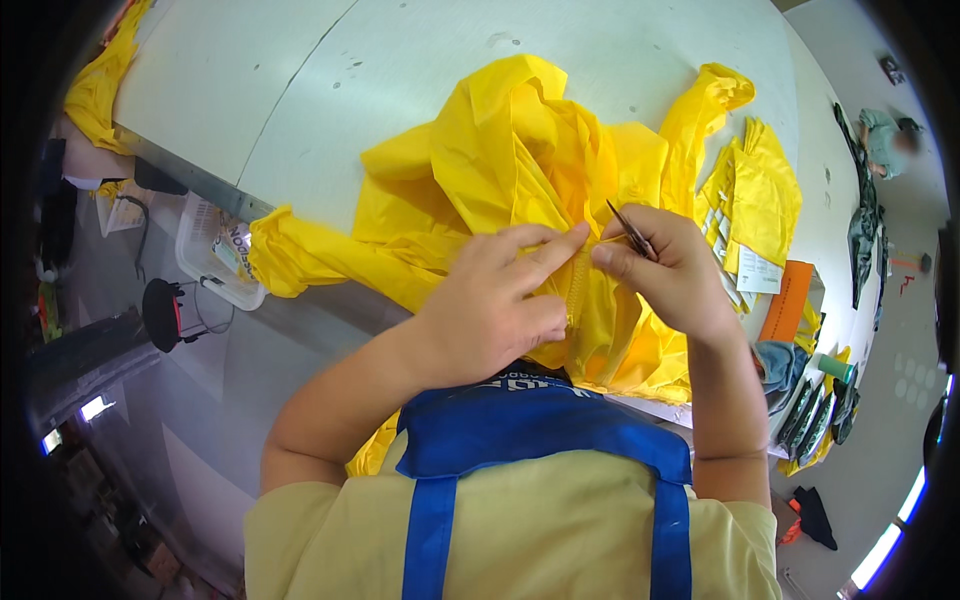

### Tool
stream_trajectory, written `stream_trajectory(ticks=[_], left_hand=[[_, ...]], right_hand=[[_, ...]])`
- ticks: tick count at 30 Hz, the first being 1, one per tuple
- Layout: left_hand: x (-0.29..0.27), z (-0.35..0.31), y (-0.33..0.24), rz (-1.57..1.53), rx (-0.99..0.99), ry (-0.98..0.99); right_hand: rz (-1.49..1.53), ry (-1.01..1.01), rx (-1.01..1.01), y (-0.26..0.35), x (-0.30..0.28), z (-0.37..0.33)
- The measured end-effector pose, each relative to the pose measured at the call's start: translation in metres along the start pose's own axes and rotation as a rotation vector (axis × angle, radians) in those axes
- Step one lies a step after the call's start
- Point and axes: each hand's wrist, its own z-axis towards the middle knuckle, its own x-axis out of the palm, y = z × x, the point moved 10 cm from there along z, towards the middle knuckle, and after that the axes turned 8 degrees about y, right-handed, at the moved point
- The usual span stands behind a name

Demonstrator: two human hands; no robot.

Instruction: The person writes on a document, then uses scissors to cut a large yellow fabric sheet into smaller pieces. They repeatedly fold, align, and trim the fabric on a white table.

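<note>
A bright yellow garment [500, 150] lies bunched on the table in front of me, one sleeve stretching left over the edge. Down its middle, between my hands, runs a zipper [575, 290]. My left hand [490, 300] is closed on the cloth beside the zipper, index finger reaching toward the right hand. Held in my right hand [675, 265] is a pair of small dark thread snips [634, 235], points up and to the left. The right thumb and fingertips meet close to the zipper's upper part. Whether they also pinch cloth or thread is hidden.
Folded yellow pieces with white labels [765, 200] lie on the right, near an orange box [788, 300] and a green spool [835, 368]. A clear plastic bin [205, 250] stands below the table's left edge, a stool [160, 312] beyond it. Another person [885, 145] is far right.
</note>
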Motion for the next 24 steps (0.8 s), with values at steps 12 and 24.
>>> stream_trajectory(ticks=[12, 24], left_hand=[[0.032, 0.084, 0.178, 0.364, -0.648, 0.323], [-0.004, -0.059, 0.190, -1.732, -0.430, -0.666]], right_hand=[[-0.253, 0.341, -0.202, -0.078, 0.155, -0.018], [0.943, -0.362, 0.246, -0.239, -0.015, 0.098]])
